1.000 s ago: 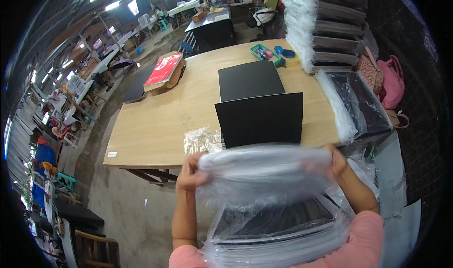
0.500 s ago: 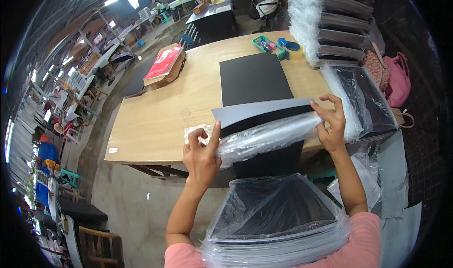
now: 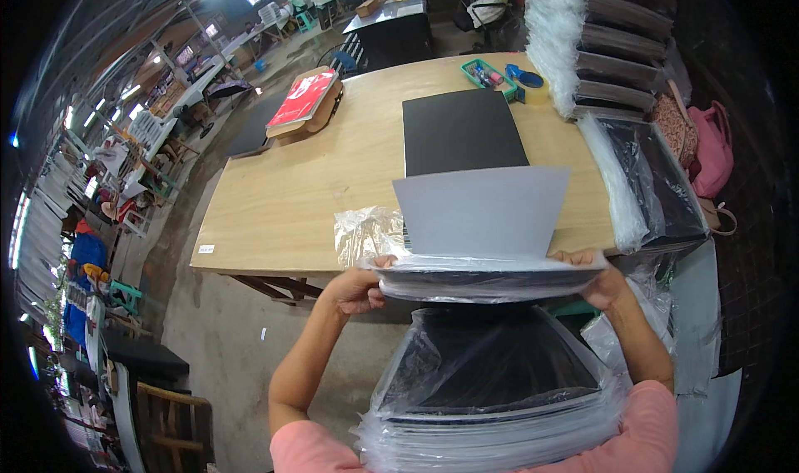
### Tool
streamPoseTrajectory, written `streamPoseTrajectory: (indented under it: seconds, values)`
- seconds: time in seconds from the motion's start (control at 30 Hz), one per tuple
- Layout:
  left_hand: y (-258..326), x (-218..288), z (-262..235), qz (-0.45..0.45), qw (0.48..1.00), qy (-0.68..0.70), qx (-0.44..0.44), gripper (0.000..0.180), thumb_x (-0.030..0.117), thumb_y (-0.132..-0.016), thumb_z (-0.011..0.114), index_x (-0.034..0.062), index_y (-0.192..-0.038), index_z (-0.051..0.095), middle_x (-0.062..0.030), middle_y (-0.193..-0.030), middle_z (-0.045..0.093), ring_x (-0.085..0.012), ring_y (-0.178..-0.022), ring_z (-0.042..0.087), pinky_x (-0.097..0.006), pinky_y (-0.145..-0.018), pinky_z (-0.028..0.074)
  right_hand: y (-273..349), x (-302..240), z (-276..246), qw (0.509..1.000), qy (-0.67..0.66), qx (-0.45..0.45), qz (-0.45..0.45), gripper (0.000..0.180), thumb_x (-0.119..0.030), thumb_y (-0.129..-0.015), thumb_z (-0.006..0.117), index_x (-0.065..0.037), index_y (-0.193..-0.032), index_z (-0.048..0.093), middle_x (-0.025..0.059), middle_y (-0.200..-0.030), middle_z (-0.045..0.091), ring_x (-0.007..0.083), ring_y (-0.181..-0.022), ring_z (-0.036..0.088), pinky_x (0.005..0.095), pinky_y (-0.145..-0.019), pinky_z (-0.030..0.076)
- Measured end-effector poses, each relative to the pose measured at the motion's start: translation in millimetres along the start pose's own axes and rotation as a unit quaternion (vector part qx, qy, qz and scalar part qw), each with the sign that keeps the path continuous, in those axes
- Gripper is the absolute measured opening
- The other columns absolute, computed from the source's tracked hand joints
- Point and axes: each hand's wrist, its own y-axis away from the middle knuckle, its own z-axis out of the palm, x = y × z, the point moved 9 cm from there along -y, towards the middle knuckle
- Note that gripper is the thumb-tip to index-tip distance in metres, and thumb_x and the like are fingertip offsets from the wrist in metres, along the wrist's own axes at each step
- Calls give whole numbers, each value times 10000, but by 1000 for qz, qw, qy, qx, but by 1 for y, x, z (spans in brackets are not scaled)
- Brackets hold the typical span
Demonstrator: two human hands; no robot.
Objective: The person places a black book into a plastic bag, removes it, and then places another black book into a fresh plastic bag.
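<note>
Both hands are closed on the two sides of a clear plastic sleeve (image 3: 491,286), my left hand (image 3: 359,288) at one end and my right hand (image 3: 601,280) at the other. Above the sleeve a light grey sheet (image 3: 483,211) stands upright, its lower part hidden by the plastic. A dark band shows through the sleeve's front. Past the sheet, a black board (image 3: 462,131) lies on the wooden table. Below my hands, against my body, sits a thick stack of black sheets in clear plastic (image 3: 491,373).
A flat piece of clear plastic (image 3: 366,233) lies at the table's (image 3: 275,215) near edge. Farther off are a red-covered pad (image 3: 301,98), a green basket (image 3: 487,77) and a tape roll (image 3: 533,90). Tall stacks of plastic-wrapped sheets (image 3: 624,57) and a pink bag (image 3: 712,148) stand right.
The grey sheet has gone from lying tilted to standing upright. Both hands have come down closer to me, and their fingers have closed round the plastic sleeve's sides.
</note>
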Motion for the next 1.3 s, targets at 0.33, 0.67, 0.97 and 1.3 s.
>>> streamPoseTrajectory:
  seconds: [0.33, 0.67, 0.97, 1.3]
  values:
    - [3, -127, -53, 2, 946, -118, 302, 301, 270, -887, 620, 19, -1052, 599, -41, -963, 588, -121, -867, 550, -241, -774, 435, 23, 148, -121, 970, 176, 142, 90, 134, -68, -641, 717, 26, -717, 657, 55, -790, 582, 134, -788, 543, 245, -715, 409]
    - [80, 60, -79, 440, 432, -546, 568, 819, 315, -689, 782, 14, -1316, 349, -172, -1278, 366, -309, -1178, 374, -402, -975, 348, -16, 184, -171, 847, 485, 207, 66, 190, -167, -611, 732, -8, -702, 685, 129, -804, 644, 233, -765, 621, 319, -662, 480]
    - [18, 161, -94, 383, 761, -454, 259, 176, 40, -752, 705, 11, -881, 588, -168, -1072, 593, -246, -1018, 569, -338, -881, 458, -37, 49, 111, 707, 646, -277, -74, 357, -361, -764, 701, -35, -883, 616, 109, -761, 633, 286, -664, 624, 356, -631, 494]
    - [53, 132, -85, 392, 708, -431, 398, 144, 68, -858, 563, 29, -725, 526, 21, -679, 536, -67, -620, 532, -208, -558, 439, -210, 40, 236, 743, 569, 15, -352, 480, -17, -667, 630, -13, -1115, 459, 189, -995, 525, 362, -969, 536, 388, -856, 440]
